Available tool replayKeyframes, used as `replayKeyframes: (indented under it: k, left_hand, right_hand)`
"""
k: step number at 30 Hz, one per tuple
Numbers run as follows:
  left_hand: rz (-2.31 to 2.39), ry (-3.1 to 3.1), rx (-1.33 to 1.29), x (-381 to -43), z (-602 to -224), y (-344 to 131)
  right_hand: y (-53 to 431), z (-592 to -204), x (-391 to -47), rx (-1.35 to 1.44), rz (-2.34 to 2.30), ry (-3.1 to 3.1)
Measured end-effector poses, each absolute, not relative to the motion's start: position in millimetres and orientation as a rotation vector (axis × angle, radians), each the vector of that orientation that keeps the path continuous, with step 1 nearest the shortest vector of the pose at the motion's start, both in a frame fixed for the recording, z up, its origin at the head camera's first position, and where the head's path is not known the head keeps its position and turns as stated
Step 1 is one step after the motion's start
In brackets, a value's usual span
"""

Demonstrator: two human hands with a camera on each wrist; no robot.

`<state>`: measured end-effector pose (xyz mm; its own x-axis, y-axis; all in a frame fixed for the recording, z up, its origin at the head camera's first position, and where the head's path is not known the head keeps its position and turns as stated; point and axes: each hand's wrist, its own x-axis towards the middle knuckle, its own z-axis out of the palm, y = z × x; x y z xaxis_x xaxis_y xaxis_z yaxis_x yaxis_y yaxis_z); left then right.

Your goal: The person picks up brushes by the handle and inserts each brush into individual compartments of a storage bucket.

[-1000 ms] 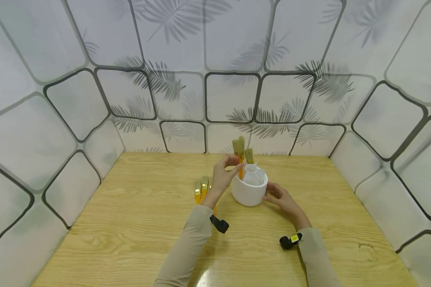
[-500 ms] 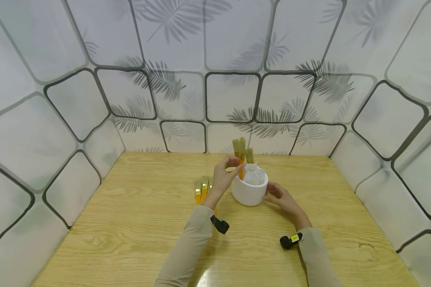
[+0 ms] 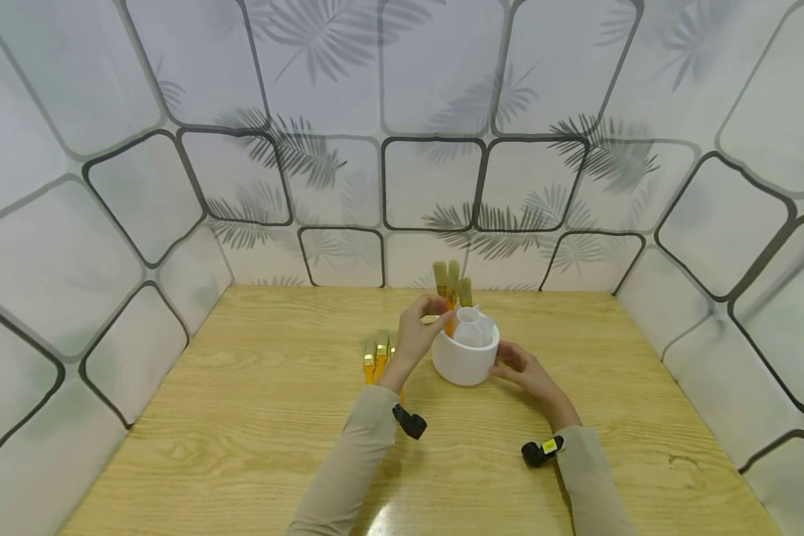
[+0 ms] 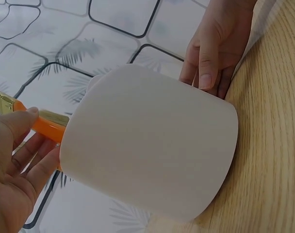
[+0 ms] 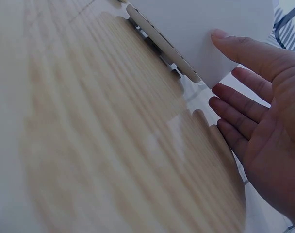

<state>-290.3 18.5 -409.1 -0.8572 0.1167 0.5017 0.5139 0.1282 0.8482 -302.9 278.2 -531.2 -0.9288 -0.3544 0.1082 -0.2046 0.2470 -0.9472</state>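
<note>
While left grip (image 3: 415, 333) pinches a brush (image 4: 48, 129) (lower than before) | right grip (image 3: 531, 374), fingers spread, touches white holder (image 3: 464, 363)

- Brush (image 4: 48, 128): orange handle, pale bristles uppermost; pinched by the left hand (image 3: 415, 331) at the holder's left rim.
- Holder (image 3: 464, 363): white, cylindrical, upright on the table (image 3: 241, 409); right hand (image 3: 528, 374) at its right wall.
- Upright brushes (image 3: 465, 290): two further bristle heads, above the rim.
- Lying brushes (image 3: 381, 350): three, gold-ferruled, orange-handled, left of the holder, partly hidden by the left arm (image 3: 355, 454).
</note>
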Motion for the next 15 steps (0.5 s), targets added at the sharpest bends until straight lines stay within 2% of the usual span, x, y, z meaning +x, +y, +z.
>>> replayKeyframes:
  k: [15]
  left_hand:
    - [-1.847, -2.079, -0.626, -289.0, -407.4, 16.5]
  right_hand:
    - [276.8, -529.9, -301.9, -0.458, -1.768, 2.361]
